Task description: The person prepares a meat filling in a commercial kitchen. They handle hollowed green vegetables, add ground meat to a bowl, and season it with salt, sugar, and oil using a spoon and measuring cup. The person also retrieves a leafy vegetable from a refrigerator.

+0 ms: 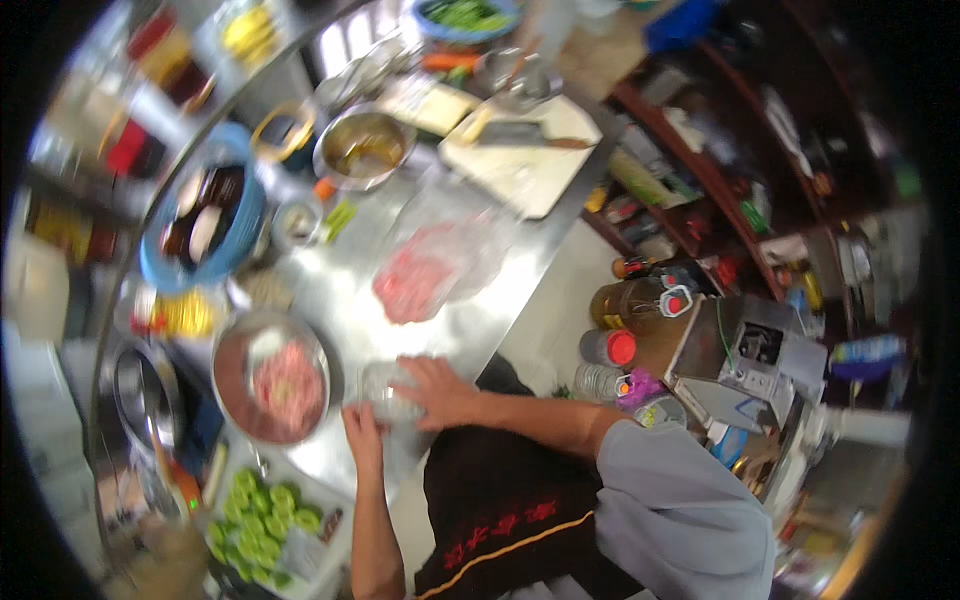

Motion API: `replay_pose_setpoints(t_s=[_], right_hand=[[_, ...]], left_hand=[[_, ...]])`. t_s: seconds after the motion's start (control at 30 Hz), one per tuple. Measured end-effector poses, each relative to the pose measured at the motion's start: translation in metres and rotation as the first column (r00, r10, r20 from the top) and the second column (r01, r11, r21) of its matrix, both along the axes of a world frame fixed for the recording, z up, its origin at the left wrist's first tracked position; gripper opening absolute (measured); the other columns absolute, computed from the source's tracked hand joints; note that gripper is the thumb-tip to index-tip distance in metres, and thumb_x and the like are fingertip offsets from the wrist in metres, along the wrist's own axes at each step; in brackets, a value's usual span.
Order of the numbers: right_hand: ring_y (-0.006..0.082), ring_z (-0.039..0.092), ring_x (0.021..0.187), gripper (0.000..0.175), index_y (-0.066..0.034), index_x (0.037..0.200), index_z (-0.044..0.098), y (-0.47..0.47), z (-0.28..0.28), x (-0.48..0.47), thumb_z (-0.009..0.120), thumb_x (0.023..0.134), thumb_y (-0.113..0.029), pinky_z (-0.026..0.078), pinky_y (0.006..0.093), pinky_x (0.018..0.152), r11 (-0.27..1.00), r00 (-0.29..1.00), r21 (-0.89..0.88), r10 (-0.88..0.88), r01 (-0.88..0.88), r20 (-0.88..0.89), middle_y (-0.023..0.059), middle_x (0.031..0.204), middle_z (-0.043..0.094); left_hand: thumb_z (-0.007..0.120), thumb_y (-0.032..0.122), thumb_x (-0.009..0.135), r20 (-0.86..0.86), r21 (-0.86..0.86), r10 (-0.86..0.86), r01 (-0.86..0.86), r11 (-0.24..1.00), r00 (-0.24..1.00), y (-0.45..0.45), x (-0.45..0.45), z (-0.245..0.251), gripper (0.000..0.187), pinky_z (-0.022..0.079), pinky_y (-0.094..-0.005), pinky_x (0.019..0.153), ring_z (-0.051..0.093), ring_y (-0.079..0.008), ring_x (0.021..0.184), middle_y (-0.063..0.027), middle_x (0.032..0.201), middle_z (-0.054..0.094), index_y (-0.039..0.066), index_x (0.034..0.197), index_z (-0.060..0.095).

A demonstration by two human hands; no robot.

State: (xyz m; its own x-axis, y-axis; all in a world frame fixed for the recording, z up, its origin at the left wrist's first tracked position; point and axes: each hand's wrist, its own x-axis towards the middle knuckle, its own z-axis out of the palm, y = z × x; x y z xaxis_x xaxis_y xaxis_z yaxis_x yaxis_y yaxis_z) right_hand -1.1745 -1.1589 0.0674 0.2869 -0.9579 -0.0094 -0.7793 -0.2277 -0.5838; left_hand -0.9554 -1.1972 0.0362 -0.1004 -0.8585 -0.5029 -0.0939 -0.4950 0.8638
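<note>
A blurred clear container (379, 384) rests near the edge of the steel table (337, 315). My left hand (363, 433) has its thumb and fingers at the container's near corner, seemingly pinching it. Over its other side my right hand (439, 394) spreads its fingers; whether it grips cannot be made out. Beside the container stands a steel bowl (229, 382) with minced meat (289, 386) and something white in it. Farther up the table, pink raw meat (412, 281) lies in or on a clear plastic bag (484, 244).
Green ring-shaped vegetable pieces (259, 525) lie on a tray at lower left. A cleaver (510, 135) rests on a white cutting board (525, 176). A blue basket (255, 217) holds dark bottles. Beyond the table edge stand oil jugs (622, 307) and loaded shelves (697, 157).
</note>
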Motion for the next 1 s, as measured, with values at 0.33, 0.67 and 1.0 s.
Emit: replay_pose_setpoints(t_s=[0.33,0.67,1.0], right_hand=[[0.0238,0.057,0.114,0.068,-0.0070,0.147,0.043,0.054,0.085,-0.204,0.072,0.089,-0.027,0.045,0.0359,0.100,0.738,0.308,0.607,-0.675,0.295,0.671,0.0156,0.130,0.056],[0.0126,0.060,0.090,0.030,-0.0023,0.116,0.060,0.075,0.053,-0.607,0.063,0.093,-0.022,0.050,0.0302,0.082,0.024,-0.447,0.553,-0.559,0.833,0.698,0.0019,0.098,0.065],[0.0248,0.062,0.102,0.034,-0.0040,0.127,0.045,-0.067,0.051,-1.018,0.056,0.101,-0.022,0.058,0.0367,0.074,-0.137,-0.346,0.322,-0.500,0.937,0.794,0.0132,0.121,0.057]], left_hand=[[0.055,0.024,0.103,-0.302,-0.275,-0.177,0.092,0.957,0.937,-0.024,-0.201,0.130,0.022,0.049,-0.0288,0.056,0.055,-0.0147,0.063,-0.0087,0.084,0.055,0.006,0.098,0.042],[0.061,0.008,0.098,-0.245,-0.123,-0.707,0.702,0.702,0.663,-0.059,-0.555,0.113,0.026,0.056,-0.0347,0.087,0.063,-0.0184,0.100,-0.0090,0.111,0.063,0.003,0.122,0.054],[0.066,0.006,0.095,-0.110,0.097,-0.688,0.697,0.710,0.717,-0.078,-0.630,0.095,0.018,0.052,-0.0282,0.083,0.064,-0.0140,0.089,-0.0068,0.101,0.068,0.001,0.111,0.061]])
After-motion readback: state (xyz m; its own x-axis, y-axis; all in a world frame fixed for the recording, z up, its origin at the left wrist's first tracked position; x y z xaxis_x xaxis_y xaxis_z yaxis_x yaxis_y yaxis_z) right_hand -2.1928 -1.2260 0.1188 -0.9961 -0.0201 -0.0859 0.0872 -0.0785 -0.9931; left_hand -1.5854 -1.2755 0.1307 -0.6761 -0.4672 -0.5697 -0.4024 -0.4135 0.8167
